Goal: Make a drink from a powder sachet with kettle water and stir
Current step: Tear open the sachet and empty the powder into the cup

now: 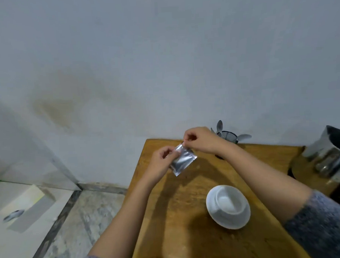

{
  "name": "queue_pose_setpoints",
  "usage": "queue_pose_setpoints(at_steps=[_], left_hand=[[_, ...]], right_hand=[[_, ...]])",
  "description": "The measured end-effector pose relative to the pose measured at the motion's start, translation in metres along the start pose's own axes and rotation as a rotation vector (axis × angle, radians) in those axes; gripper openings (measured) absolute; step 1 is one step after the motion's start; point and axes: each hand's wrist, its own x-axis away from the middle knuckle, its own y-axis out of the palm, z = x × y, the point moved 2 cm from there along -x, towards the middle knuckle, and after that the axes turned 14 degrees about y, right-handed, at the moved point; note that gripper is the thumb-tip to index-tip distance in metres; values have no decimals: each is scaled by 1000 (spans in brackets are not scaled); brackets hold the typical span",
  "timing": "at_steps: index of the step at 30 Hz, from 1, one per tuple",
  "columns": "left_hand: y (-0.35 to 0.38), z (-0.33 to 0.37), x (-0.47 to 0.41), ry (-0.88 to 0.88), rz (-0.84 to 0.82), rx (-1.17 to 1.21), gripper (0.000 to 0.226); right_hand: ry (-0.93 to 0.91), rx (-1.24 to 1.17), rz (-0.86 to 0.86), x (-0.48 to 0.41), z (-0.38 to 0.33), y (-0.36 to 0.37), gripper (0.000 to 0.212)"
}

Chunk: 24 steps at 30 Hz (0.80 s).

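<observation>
A small silver foil sachet point(183, 159) hangs in the air above the far left part of the wooden table point(170, 217). My left hand point(162, 162) grips its left edge. My right hand point(200, 140) pinches its top corner between thumb and fingers. A white cup point(229, 203) stands on a white saucer point(216, 215) at the table's middle right. The steel kettle point(331, 159) with a black lid sits on its base at the right edge. Whether the sachet's top is torn is unclear.
A dark mesh holder point(229, 137) with metal spoons point(219, 126) stands at the table's back edge against the pale wall. Left of the table is a marbled floor with a dark border strip and a raised pale ledge.
</observation>
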Motion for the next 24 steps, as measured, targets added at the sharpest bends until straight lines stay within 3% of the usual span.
queue_pose_setpoints(at_steps=[3, 7, 12, 14, 18, 24], left_hand=[[1, 26, -15, 44, 36, 1, 18], [2, 54, -32, 105, 50, -45, 11], [5, 79, -47, 170, -17, -99, 13], [5, 85, -50, 197, -50, -106, 19], [6, 91, -54, 250, -136, -80, 7], [10, 95, -57, 286, -101, -104, 7]], right_hand=[[-25, -32, 65, 9, -13, -23, 11], [-32, -62, 151, 21, -23, -46, 8], [-37, -93, 209, 35, -28, -65, 5], [-38, -107, 217, 40, -29, -69, 4], [-49, -98, 216, 46, -31, -78, 3], [-22, -58, 233, 44, -31, -78, 9]])
